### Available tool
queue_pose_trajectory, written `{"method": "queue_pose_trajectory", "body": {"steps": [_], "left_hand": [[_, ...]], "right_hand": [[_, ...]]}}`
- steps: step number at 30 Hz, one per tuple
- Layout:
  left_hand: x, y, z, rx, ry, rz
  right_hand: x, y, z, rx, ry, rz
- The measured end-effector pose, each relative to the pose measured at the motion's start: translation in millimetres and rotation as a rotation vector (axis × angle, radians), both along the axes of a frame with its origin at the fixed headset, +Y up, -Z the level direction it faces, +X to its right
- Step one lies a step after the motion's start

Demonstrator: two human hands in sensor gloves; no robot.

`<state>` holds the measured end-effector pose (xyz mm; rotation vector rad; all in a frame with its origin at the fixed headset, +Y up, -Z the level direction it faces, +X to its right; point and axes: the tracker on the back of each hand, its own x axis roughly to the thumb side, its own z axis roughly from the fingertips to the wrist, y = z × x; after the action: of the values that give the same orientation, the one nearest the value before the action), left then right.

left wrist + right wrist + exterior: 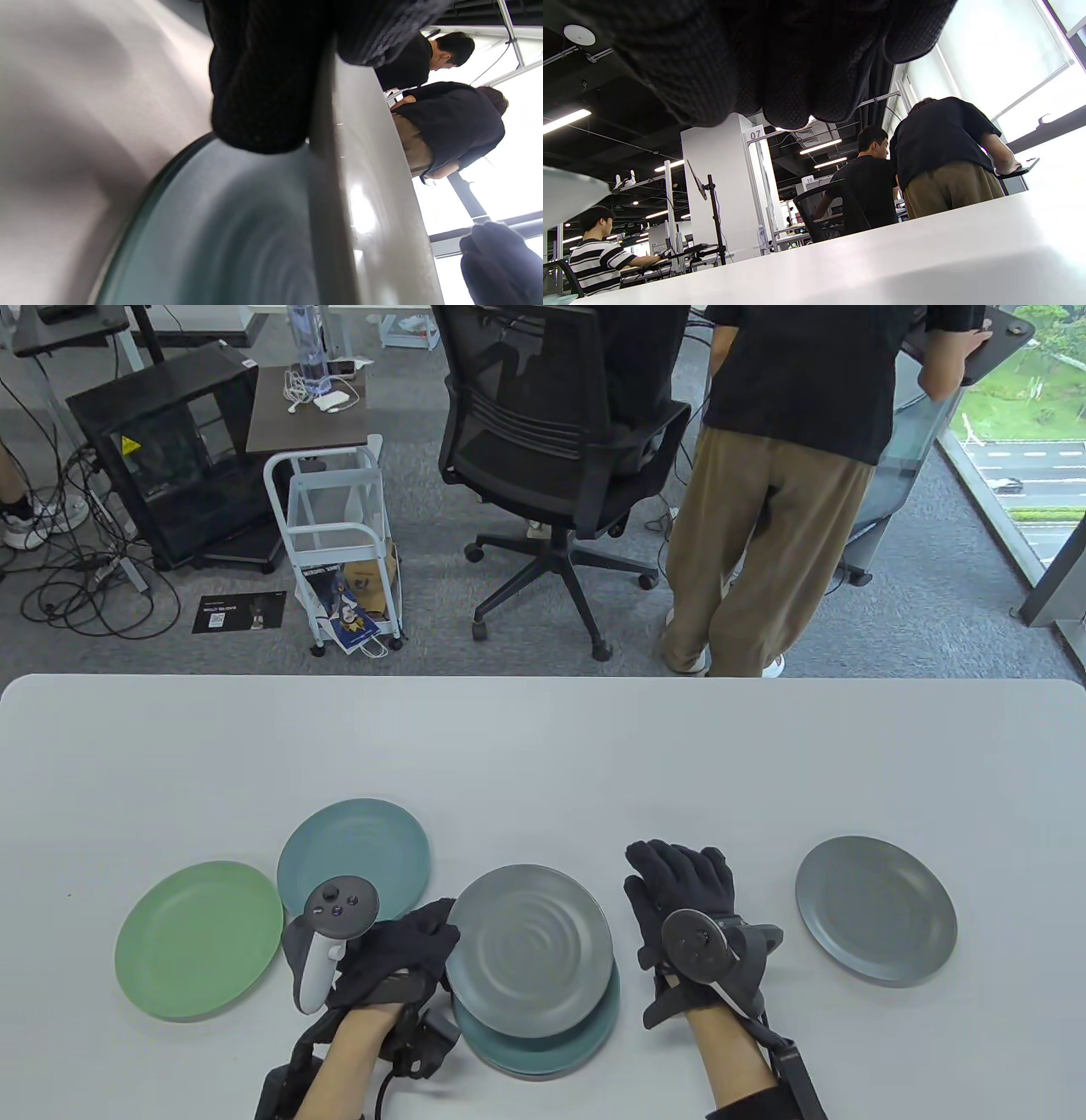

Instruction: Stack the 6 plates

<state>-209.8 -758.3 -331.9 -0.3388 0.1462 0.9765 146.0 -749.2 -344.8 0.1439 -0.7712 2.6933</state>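
A grey plate (529,948) was held tilted by the left hand (399,959) over a teal plate (543,1044) at the near table (543,746) edge, partway through stacking. The right hand (679,899) lay spread flat nearby. Lowering and centring seemed required next.

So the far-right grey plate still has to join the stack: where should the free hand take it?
The grey plate lies flat, alone, right of the right hand, which rests on the table. Probably best to pinch its raised near-left rim, coming in low from the left, fingers under the lip.
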Motion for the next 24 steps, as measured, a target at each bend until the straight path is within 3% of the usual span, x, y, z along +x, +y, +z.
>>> {"method": "queue_pose_trajectory", "body": {"steps": [12,17,24], "left_hand": [[5,-1,-1,-0.043,-0.062,-0.081],[5,4,1,-0.015,-0.046,-0.266],[3,22,8,0.122,0.155,-0.633]], "right_hand": [[-1,1,0,-0.004,0.002,0.004],[-1,1,0,-0.005,0.004,0.013],[-2,2,0,-0.011,0.008,0.014]]}}
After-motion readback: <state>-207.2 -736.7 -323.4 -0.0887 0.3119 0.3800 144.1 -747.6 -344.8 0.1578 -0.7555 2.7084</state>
